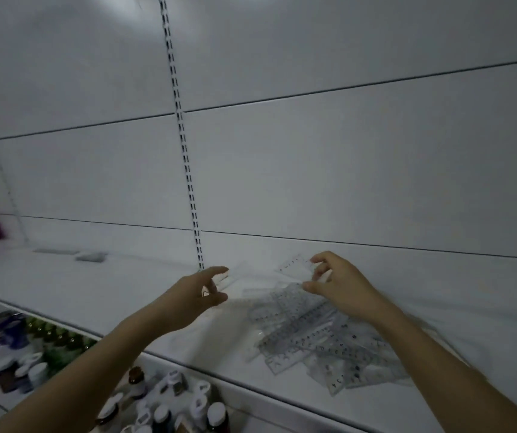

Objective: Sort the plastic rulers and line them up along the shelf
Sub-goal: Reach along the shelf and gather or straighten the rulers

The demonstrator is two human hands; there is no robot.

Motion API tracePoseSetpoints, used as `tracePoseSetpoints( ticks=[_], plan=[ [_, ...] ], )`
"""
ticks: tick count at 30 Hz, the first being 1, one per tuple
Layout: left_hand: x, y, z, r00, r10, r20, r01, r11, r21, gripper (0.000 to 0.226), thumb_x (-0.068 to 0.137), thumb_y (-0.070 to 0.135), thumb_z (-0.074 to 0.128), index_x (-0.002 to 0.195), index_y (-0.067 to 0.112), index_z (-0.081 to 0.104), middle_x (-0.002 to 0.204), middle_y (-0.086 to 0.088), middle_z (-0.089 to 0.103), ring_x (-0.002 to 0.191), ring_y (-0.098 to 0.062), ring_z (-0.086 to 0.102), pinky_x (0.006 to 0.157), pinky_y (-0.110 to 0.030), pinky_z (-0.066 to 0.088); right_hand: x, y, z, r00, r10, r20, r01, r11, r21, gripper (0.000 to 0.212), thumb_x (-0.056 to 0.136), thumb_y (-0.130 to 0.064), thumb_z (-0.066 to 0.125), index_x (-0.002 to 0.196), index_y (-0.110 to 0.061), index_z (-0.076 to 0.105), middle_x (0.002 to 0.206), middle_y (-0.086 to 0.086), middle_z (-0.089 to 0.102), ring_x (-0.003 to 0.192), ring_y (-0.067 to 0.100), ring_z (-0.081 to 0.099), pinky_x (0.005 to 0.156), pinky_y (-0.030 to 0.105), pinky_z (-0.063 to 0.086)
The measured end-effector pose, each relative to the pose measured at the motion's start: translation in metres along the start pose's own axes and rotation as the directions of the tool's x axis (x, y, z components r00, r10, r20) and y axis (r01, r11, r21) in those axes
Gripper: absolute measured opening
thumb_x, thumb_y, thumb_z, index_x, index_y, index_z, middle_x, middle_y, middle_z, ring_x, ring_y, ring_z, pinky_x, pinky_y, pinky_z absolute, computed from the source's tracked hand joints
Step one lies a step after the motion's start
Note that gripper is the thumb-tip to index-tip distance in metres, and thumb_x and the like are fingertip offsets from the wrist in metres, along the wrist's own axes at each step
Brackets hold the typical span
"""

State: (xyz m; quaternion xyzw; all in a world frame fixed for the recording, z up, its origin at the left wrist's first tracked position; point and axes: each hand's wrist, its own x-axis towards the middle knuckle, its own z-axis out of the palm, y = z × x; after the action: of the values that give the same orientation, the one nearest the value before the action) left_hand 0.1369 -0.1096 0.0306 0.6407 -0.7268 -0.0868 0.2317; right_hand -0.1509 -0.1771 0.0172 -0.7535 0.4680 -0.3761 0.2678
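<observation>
Right now both hands are up at the back of the white shelf (63, 285), each working on clear plastic. The right hand (338, 285) pinches one short transparent ruler (294, 267) between thumb and fingertips, lifted just above the heap. The left hand (194, 292) has its thumb and fingers curled toward another clear strip (232, 278) near the back panel; it looks like a pinch, though the plastic is so faint I cannot be sure it is truly held. The remaining pile of rulers (323, 345) lies jumbled and overlapping on the shelf beneath the right forearm, toward the front edge.

To do this step well, I would say each piece should be matched by shape and length first, then laid flat with one long edge parallel to the back panel, ends touching, so the row runs straight. Clear plastic on white is easy to lose, so placing by touch helps.

As for writing, only printed scale digits show on the rulers, too blurred to read reliably. Bottles (163, 398) on the lower shelf show no legible labels.
</observation>
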Motion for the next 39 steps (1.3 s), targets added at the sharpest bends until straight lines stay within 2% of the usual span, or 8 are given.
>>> tracePoseSetpoints(
  ticks=[6, 11, 16, 19, 23, 30, 35, 39],
  plan=[
    [-0.031, -0.066, -0.053, 0.987, -0.079, -0.140, 0.089, 0.994, 0.067, 0.033, 0.080, 0.046, 0.070, 0.103, 0.037, 0.048, 0.099, 0.015, 0.064, 0.074, -0.004, 0.058, 0.063, -0.022, 0.043, 0.013, -0.061, 0.055, 0.996, -0.060, 0.068, 0.060, 0.998, -0.003, 0.038, 0.080, -0.032, 0.077, 0.112, -0.024, 0.056, 0.098, -0.003, 0.064, 0.066, 0.005, 0.052, 0.061, 0.020, 0.040],
    [-0.074, -0.136, -0.100, 0.981, -0.083, -0.174, 0.102, 0.990, 0.102, 0.043, 0.079, 0.056, 0.064, 0.120, 0.043, 0.057, 0.095, 0.014, 0.060, 0.077, 0.001, 0.054, 0.070, -0.019, 0.043, 0.025, -0.123, 0.134, 0.992, -0.072, 0.106, 0.072, 0.997, 0.001, 0.038, 0.079, -0.033, 0.078, 0.111, -0.026, 0.058, 0.097, -0.004, 0.065, 0.071, 0.006, 0.056, 0.061, 0.019, 0.042],
    [-0.126, -0.223, -0.151, 0.991, -0.092, -0.096, 0.095, 0.995, 0.035, 0.043, 0.089, 0.043, 0.061, 0.131, 0.039, 0.051, 0.099, 0.012, 0.052, 0.086, -0.003, 0.050, 0.075, -0.016, 0.040, 0.042, -0.199, 0.228, 0.979, -0.088, 0.186, 0.094, 0.995, -0.025, 0.040, 0.080, -0.035, 0.077, 0.114, -0.024, 0.058, 0.099, -0.006, 0.062, 0.079, 0.008, 0.058, 0.060, 0.021, 0.040],
    [-0.155, -0.275, -0.184, 0.983, -0.120, -0.138, 0.122, 0.992, 0.008, 0.043, 0.092, 0.037, 0.059, 0.134, 0.037, 0.048, 0.103, 0.013, 0.050, 0.088, -0.004, 0.052, 0.075, -0.015, 0.043, 0.056, -0.247, 0.282, 0.968, -0.126, 0.217, 0.138, 0.990, -0.040, 0.042, 0.080, -0.037, 0.076, 0.116, -0.024, 0.057, 0.101, -0.005, 0.061, 0.083, 0.007, 0.059, 0.062, 0.020, 0.040],
    [-0.183, -0.339, -0.229, 0.949, -0.207, -0.238, 0.207, 0.978, -0.023, 0.038, 0.089, 0.026, 0.065, 0.125, 0.028, 0.053, 0.108, 0.012, 0.056, 0.087, -0.003, 0.056, 0.068, -0.011, 0.047, 0.075, -0.302, 0.348, 0.948, -0.164, 0.271, 0.177, 0.984, -0.022, 0.043, 0.080, -0.037, 0.076, 0.116, -0.022, 0.057, 0.102, -0.004, 0.062, 0.084, 0.008, 0.060, 0.062, 0.020, 0.042],
    [-0.194, -0.433, -0.281, 0.898, -0.339, -0.282, 0.343, 0.939, -0.036, 0.030, 0.083, 0.025, 0.072, 0.109, 0.029, 0.058, 0.104, 0.014, 0.058, 0.082, -0.011, 0.064, 0.071, -0.033, 0.059, 0.124, -0.353, 0.438, 0.908, -0.237, 0.345, 0.267, 0.963, -0.041, 0.048, 0.082, -0.036, 0.074, 0.125, -0.021, 0.059, 0.108, -0.005, 0.060, 0.091, 0.008, 0.057, 0.069, 0.013, 0.040],
    [-0.172, -0.501, -0.297, 0.897, -0.347, -0.273, 0.368, 0.929, 0.031, 0.032, 0.082, 0.025, 0.073, 0.111, 0.028, 0.061, 0.105, 0.012, 0.058, 0.086, -0.007, 0.059, 0.074, -0.025, 0.057, 0.178, -0.363, 0.495, 0.897, -0.249, 0.364, 0.282, 0.959, -0.039, 0.050, 0.083, -0.036, 0.072, 0.128, -0.019, 0.058, 0.112, -0.005, 0.059, 0.097, 0.008, 0.055, 0.069, 0.009, 0.036],
    [-0.141, -0.548, -0.310, 0.901, -0.356, -0.248, 0.390, 0.915, 0.102, 0.031, 0.084, 0.027, 0.071, 0.113, 0.028, 0.060, 0.104, 0.013, 0.056, 0.089, -0.006, 0.055, 0.070, -0.015, 0.047, 0.234, -0.368, 0.538, 0.911, -0.230, 0.343, 0.238, 0.971, 0.018, 0.049, 0.083, -0.037, 0.073, 0.125, -0.020, 0.056, 0.111, -0.006, 0.057, 0.092, 0.008, 0.057, 0.066, 0.017, 0.040]
  ],
)
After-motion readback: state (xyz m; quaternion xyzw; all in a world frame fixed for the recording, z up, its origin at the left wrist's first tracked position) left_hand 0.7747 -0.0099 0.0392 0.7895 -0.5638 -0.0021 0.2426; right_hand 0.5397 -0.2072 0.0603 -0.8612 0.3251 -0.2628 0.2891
